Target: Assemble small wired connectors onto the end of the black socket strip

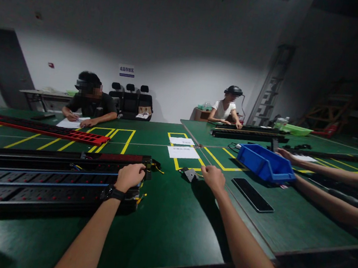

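Note:
My left hand [130, 177], with a black watch on the wrist, lies over the right end of a long black slotted panel [69, 187]. Its fingers are curled down on that end, and the fingertips are partly hidden. Yellow-tipped wires [140, 198] stick out of the panel end beside it. My right hand [214, 178] is closed just right of a small grey metal plate [190, 175] with holes and dark wires. What its fingers pinch, if anything, is hidden. A dark phone-like slab [252, 195] lies on the green table to its right.
A blue bin [265, 163] stands at the right, near another person's arms [333, 189]. White paper sheets [183, 152] lie on the green table [166, 233]. A red rail [99, 139] lies at the left. Two people [92, 103] sit across the table, one beside black rails [248, 133].

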A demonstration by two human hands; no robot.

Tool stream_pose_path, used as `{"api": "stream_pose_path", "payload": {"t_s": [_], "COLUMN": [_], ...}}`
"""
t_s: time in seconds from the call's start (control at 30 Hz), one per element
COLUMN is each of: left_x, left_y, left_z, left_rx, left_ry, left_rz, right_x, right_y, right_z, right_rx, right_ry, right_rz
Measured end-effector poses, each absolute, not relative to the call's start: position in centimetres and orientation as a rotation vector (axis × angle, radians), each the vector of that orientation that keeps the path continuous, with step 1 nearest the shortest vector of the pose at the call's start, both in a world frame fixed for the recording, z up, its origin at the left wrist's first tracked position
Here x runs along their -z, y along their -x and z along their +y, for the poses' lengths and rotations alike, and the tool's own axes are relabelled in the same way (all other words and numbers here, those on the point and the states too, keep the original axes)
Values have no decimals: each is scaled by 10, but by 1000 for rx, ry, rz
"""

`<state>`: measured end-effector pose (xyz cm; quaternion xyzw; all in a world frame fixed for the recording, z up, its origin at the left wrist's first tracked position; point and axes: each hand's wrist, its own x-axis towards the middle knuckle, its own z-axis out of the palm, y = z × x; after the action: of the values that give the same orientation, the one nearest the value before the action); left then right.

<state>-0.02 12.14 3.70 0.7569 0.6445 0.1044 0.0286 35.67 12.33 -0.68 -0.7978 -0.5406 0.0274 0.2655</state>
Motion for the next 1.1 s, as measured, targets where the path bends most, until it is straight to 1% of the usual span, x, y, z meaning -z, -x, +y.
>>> {"api": "stream_pose_path", "payload": {"t_s": [0.47,0.67,1.1], "left_x": [-39,-35,-37], "left_y": [-1,1,0], "left_z": [119,121,121], "left_rx": [-361,-366,-399], "left_ry": [-2283,-2339,-2251], "left_rz": [2058,1979,2040], "right_x": [2,4,2], "right_y": [-344,-342,-340], "right_z": [119,120,119], "right_rx": [-93,-67,-97], "right_ry": [2072,2075,2102], "right_rz": [-1528,-1520,-1540]}}
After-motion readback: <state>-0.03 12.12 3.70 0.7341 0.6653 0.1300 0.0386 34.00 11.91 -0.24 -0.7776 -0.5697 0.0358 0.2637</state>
